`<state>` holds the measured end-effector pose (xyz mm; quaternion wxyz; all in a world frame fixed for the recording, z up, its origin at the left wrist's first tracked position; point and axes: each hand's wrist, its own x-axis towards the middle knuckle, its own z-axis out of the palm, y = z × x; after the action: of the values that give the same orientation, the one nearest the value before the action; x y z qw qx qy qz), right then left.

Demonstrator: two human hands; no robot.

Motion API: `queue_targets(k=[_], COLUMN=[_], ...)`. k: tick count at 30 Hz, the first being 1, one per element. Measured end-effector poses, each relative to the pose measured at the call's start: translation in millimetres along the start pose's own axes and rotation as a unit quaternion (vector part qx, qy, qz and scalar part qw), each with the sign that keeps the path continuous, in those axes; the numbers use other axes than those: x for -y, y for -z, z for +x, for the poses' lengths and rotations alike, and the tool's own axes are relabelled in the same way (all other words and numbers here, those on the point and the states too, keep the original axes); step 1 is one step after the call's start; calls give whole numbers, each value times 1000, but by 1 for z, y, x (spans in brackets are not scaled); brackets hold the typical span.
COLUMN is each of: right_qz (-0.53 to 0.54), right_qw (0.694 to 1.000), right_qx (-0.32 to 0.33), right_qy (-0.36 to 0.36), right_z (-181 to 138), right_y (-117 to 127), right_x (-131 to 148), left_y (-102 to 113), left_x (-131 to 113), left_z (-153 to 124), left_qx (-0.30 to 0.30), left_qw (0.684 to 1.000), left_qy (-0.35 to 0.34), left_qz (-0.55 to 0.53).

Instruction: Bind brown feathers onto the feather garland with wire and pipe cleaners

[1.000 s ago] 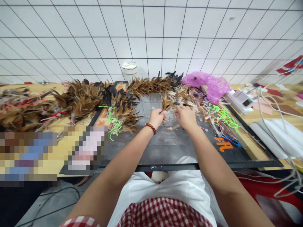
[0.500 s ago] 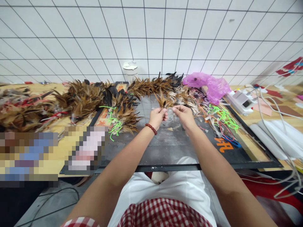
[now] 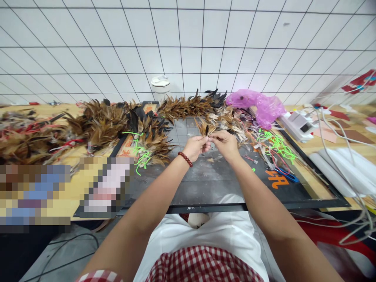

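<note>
Over the dark board [image 3: 205, 188], my left hand [image 3: 198, 148] is closed in a pinch round the lower ends of a small bunch of brown feathers [image 3: 205, 128], whose tips fan out upward. My right hand [image 3: 225, 145] meets it fingertip to fingertip at the base of the bunch, thumb and finger pressed together; what they pinch is too small to make out. Behind my hands lies a heap of loose pale and brown feathers [image 3: 230, 119]. To the left sits a bundle of brown and black feathers [image 3: 155, 141] with bright green strings [image 3: 143, 158].
A feather garland [image 3: 185, 107] lies along the back near a white cup [image 3: 160, 88]. On the right are a pink plastic bag [image 3: 258, 103], green strings [image 3: 276, 145], blue-handled scissors [image 3: 288, 175], a white device [image 3: 299, 127] and cables. More feather bundles [image 3: 100, 121] cover the left.
My right hand has come in to the left, and its fingertips now touch my left hand's at the feather ends. My left hand keeps its hold on the bunch.
</note>
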<state>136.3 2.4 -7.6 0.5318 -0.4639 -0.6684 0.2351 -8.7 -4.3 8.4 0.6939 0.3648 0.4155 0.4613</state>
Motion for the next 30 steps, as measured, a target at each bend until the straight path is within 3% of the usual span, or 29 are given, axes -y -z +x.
queue_targets(k=[3,5,9,14,22,26,30], right_qz=[100,183,289,326,281,246,164], right_qw=[988,964,909,884,927,939,967], right_qx=[18,75,182,195,87,76,26], right_qy=[-115,-176,-237,-271,-231,-226,-195], right_z=[3,4,1,0,1,3,7], right_y=[1,4,10,13,8,5,11], right_x=[0,3,12,9,11,15,5], left_y=[0,0,-1,0,1,-6,-6], left_x=[-2,-3,-4,-4,-3,0,-1], left_z=[-1,-1,-3,-4,-6,-7,-4], left_qx=[3,13,60,117,158,87,0], left_qw=[1000,1000,997,989,983,989,997], left_qy=[-6,-2,34,78,80,37,-3], left_qz=[-2,2,19,34,55,115,77])
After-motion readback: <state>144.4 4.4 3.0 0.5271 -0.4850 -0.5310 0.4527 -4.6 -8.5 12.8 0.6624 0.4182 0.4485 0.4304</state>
